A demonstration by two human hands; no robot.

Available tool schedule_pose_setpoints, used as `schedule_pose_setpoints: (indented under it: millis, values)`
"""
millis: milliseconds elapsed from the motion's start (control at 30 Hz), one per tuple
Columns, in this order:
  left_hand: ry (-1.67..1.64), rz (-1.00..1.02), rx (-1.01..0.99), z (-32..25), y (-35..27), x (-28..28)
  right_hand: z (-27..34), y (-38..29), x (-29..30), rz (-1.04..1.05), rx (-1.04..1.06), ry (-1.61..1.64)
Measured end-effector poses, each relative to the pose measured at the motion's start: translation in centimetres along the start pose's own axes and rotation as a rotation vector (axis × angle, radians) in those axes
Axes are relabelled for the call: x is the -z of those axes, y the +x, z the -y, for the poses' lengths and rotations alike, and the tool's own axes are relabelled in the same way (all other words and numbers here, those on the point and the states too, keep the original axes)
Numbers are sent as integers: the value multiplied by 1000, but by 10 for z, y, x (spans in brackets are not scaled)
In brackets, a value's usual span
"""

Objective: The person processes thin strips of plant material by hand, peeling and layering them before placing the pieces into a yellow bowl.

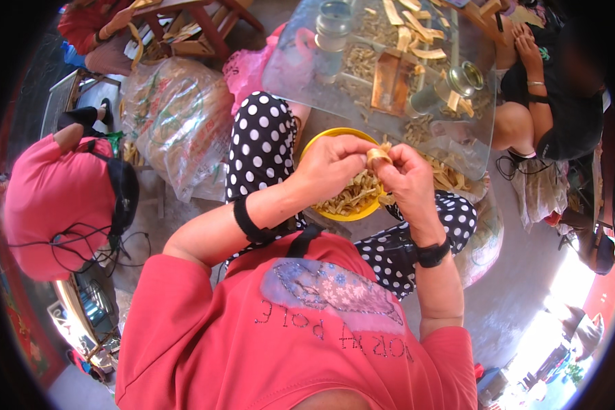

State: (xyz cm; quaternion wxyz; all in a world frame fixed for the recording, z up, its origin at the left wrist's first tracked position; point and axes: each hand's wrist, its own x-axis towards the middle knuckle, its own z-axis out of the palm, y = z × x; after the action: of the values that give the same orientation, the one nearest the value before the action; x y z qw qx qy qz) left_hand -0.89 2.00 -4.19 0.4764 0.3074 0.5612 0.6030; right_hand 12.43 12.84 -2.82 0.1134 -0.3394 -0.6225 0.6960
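Note:
Both hands meet above a yellow plastic basin [347,219] between my knees. My left hand [328,166] pinches one side of a curled, pale yellow strip [378,155], which looks like dried plant material. On its other side, the fingers of my right hand [407,171] hold the same strip. Below them, many short folded pieces [349,197] of similar material fill the basin. My fingers partly cover the strip, and my hands hide part of the basin's far rim.
Ahead stands a glass-topped table [307,72] with loose strips [415,23], a reddish-brown open box [389,84] and glass jars [333,25]. A large plastic sack [177,118] lies to the left. Several people sit nearby, one in black [569,118] at the right.

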Motion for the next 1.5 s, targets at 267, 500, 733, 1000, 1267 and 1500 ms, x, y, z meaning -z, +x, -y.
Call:
schedule_pose_setpoints:
  millis: [267,500,733,1000,1267,1500]
  values:
    - [-47,-37,-42,12,5,-3,-11,-1,-6,-64,227,-152]
    - [-633,161,210,16,12,7,-3,-2,-9,-134,195,-99]
    - [-890,512,165,20,20,14,0,-1,-7,0,209,-74]
    - [-367,258,163,9,20,11,9,0,-3,-105,402,-446]
    - [-32,242,190,-18,8,23,11,1,1,-117,472,-487]
    - [-210,284,383,-25,15,30,9,0,-9,-195,598,-664]
